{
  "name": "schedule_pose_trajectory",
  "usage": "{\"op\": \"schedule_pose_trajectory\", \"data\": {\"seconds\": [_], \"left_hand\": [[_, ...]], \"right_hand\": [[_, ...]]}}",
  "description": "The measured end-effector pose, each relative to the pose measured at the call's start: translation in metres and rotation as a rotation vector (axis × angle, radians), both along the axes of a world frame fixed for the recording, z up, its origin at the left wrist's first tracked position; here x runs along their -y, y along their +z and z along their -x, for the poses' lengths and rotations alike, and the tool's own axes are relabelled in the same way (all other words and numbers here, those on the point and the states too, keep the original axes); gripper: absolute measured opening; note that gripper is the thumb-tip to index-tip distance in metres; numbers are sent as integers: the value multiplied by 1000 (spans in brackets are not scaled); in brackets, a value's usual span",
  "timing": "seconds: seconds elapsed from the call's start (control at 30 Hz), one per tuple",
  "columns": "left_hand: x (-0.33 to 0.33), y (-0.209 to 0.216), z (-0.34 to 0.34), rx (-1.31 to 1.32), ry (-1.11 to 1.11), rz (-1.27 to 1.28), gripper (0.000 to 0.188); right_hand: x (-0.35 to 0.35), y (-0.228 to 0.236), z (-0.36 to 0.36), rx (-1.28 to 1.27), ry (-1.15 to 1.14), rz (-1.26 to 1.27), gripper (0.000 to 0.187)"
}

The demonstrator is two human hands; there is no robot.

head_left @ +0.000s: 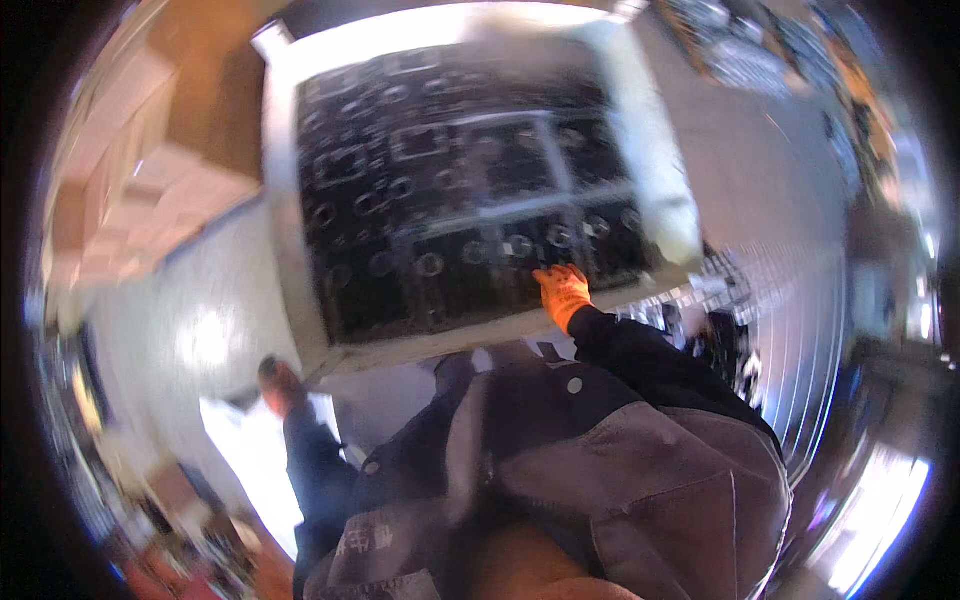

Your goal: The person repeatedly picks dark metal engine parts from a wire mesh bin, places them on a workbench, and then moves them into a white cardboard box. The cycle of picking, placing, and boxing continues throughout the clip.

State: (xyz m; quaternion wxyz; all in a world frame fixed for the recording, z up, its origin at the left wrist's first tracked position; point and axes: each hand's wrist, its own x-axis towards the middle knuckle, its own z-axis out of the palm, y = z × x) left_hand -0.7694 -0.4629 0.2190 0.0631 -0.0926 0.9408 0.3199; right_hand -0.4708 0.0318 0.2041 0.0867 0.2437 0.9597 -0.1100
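Observation:
In front of me stands a large pale-walled crate (285, 200) holding rows of black parts (430, 265) with round and square openings. My right hand (563, 292), in an orange glove, reaches over the crate's near edge. Its fingers lie stretched out at the nearest row of parts, with no grasped thing visible in them. My left hand (278, 388) is off to the left, just outside the crate's near left corner. Motion blurs its fingers, so what it holds, if anything, is hidden. Beside that arm is a bright white sheet-like shape (255, 455).
Stacked cardboard boxes (150, 200) stand at the far left. Close to the crate's right side are metal wire racks (790, 350) and dark parts (728, 345). Blue-grey wrapped goods (745, 60) lie at the far right. Shiny grey floor (190, 310) shows on the left.

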Motion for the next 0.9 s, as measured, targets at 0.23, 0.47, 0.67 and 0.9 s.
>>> {"op": "schedule_pose_trajectory", "data": {"seconds": [0.23, 0.47, 0.67, 0.9], "left_hand": [[22, -33, 48, 49, -149, 256, 39], [-82, 47, 30, -120, -256, 685, 48], [-270, 90, -78, -630, -1058, 87, 47], [-353, 42, -343, -337, -1691, -283, 35]], "right_hand": [[112, 6, -224, 253, -716, -245, 36], [226, -4, -301, -181, -1231, 320, 22], [262, 6, -358, -294, -1281, 335, 31], [361, -6, -474, -299, -1843, 660, 43]]}}
